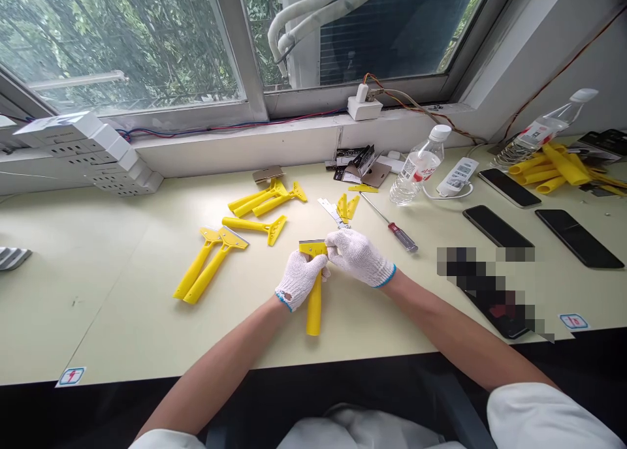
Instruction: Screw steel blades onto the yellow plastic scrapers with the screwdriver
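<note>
My left hand (302, 276), in a white knit glove with blue trim, is closed around the neck of a yellow scraper (314, 305). The scraper's head points away from me, with a metal blade along its far edge. At the head's right end, the gloved fingers of my right hand (356, 256) pinch the scraper; whether they also hold a small part is hidden. Just beyond lie thin metal blades (329, 211) and small yellow plates (347, 206). A screwdriver (400, 235) with a red and grey handle rests to the right.
More yellow scrapers (210, 263) lie to the left. Black packaging (357, 163), a water bottle (416, 165) and a power strip (458, 177) stand at the back. Several phones (578, 237) and yellow handles (551, 168) are on the right. White boxes (100, 152) are stacked at the far left.
</note>
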{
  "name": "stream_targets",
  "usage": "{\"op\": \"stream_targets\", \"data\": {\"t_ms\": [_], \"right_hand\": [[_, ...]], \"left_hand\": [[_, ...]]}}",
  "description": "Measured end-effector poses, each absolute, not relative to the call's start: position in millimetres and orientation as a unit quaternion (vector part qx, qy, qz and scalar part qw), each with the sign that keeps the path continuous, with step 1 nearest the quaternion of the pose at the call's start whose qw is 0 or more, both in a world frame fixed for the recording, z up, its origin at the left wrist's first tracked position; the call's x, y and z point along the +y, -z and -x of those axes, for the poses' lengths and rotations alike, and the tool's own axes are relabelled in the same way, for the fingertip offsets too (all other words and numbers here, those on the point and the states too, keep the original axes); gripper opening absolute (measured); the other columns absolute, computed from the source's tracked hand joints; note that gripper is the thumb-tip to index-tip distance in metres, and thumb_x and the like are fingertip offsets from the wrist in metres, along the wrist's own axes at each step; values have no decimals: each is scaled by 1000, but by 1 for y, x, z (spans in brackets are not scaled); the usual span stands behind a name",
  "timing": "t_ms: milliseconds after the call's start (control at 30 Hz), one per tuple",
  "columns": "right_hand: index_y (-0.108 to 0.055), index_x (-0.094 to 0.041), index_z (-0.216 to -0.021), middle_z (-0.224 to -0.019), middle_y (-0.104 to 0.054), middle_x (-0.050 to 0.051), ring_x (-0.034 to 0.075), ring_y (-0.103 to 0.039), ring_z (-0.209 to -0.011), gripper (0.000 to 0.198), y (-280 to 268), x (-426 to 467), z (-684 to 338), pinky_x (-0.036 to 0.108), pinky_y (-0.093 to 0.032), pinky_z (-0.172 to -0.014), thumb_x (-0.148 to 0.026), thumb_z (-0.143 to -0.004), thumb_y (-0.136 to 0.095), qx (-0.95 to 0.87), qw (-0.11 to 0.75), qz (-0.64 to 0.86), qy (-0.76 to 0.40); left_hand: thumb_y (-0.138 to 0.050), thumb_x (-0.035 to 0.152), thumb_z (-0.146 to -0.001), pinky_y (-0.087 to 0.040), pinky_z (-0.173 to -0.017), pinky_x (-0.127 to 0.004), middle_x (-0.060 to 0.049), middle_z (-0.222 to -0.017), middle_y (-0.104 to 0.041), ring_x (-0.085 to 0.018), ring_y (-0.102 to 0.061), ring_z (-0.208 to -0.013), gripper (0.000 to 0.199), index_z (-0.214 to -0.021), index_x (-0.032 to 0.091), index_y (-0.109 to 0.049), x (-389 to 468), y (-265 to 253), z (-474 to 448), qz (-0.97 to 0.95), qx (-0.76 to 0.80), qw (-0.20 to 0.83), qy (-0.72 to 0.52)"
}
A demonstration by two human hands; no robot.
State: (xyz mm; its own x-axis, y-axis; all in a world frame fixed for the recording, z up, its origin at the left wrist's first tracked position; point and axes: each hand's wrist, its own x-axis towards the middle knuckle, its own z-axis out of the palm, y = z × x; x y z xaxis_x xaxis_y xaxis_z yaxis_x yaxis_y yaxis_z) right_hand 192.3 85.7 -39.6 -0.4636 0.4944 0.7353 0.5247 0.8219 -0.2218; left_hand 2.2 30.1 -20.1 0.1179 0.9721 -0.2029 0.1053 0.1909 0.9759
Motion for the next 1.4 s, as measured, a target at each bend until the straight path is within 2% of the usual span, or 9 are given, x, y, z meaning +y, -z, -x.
{"op": "stream_targets", "data": {"t_ms": [100,233,400,567,733,1033,1233,1400], "right_hand": [[-59,-26,-98,-84,-65,3,23,-62,-76,25,34,88,-194,35,-55,-74,-1,-92,-57,-871,406,278,-9],[-61,-25,-104,-89,-69,4,24,-66,-82,29,27,89,-201,36,-56,-77,1,-91,-57,-890,372,262,-36],[-61,-24,-102,-93,-73,6,24,-68,-86,29,23,88,-205,37,-58,-82,3,-90,-59,-915,318,239,-68],[-60,-24,-103,-94,-71,5,23,-68,-85,33,23,88,-208,35,-58,-79,5,-87,-58,-905,331,249,-95],[-58,-25,-100,-89,-67,4,23,-67,-82,31,22,85,-208,34,-56,-75,4,-89,-58,-903,332,256,-97],[-57,-25,-103,-93,-68,3,20,-65,-82,31,23,85,-210,33,-55,-76,2,-89,-58,-894,352,244,-128],[-60,-25,-106,-95,-72,0,18,-69,-81,24,16,84,-216,31,-58,-77,-6,-91,-66,-847,315,315,-290],[-63,-23,-108,-94,-73,0,18,-71,-83,25,13,84,-218,32,-57,-78,-13,-87,-70,-792,282,390,-376]], "left_hand": [[-66,30,-89,-51,-62,-27,-4,-59,-69,-16,-63,-54,23,-68,19,-68,29,16,-3,-506,532,559,-385],[-68,27,-90,-51,-60,-26,-2,-59,-70,-15,-63,-52,14,-79,18,-71,28,13,-3,-507,520,577,-374],[-68,27,-92,-53,-59,-26,-4,-62,-71,-15,-64,-52,18,-78,18,-69,28,14,-2,-518,522,581,-349],[-67,30,-94,-56,-60,-28,-3,-62,-70,-16,-65,-52,18,-80,19,-69,28,15,-2,-519,520,587,-340],[-69,32,-93,-57,-59,-29,-3,-61,-69,-17,-65,-52,18,-82,19,-68,26,13,-3,-510,525,591,-340],[-67,30,-91,-56,-59,-28,-3,-62,-71,-16,-66,-52,16,-82,18,-71,27,12,-1,-513,529,592,-325],[-70,33,-90,-55,-58,-28,-4,-61,-71,-16,-64,-51,19,-80,17,-74,26,12,-1,-512,525,598,-324],[-72,35,-88,-53,-57,-28,-4,-61,-70,-16,-63,-51,26,-95,14,-84,25,10,0,-515,519,607,-312]]}}
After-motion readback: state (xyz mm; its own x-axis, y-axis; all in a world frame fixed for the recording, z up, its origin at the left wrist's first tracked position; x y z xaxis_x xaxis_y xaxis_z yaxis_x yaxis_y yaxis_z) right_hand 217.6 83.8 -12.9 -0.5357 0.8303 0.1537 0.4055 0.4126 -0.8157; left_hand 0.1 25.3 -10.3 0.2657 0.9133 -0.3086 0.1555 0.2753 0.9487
